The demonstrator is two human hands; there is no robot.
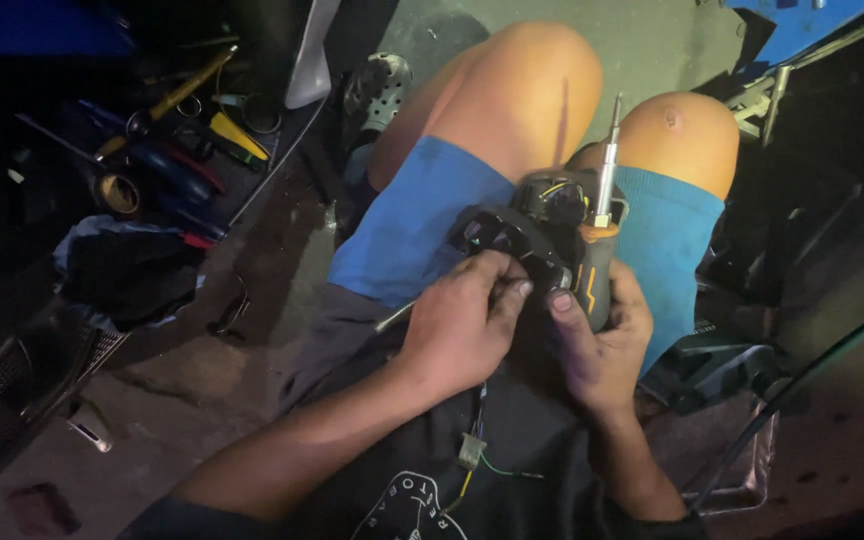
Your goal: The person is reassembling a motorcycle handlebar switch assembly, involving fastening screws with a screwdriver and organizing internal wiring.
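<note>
Here, your left hand (457, 325) grips the black switch housing (517, 235); your right hand (602, 345) clasps the screwdriver (597, 260). Left of the grip, tools (167, 150) litter the stained concrete floor (172, 400).

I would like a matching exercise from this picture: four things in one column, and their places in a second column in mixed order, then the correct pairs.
Things:
1. screwdriver
2. black switch housing
3. tape roll
4. white connector

Places:
A. hanging on wires below the hands
B. on the floor at the left, among tools
C. in the right hand, tip upward
D. over the lap, touched by the left hand

Pairs: 1-C, 2-D, 3-B, 4-A
</note>
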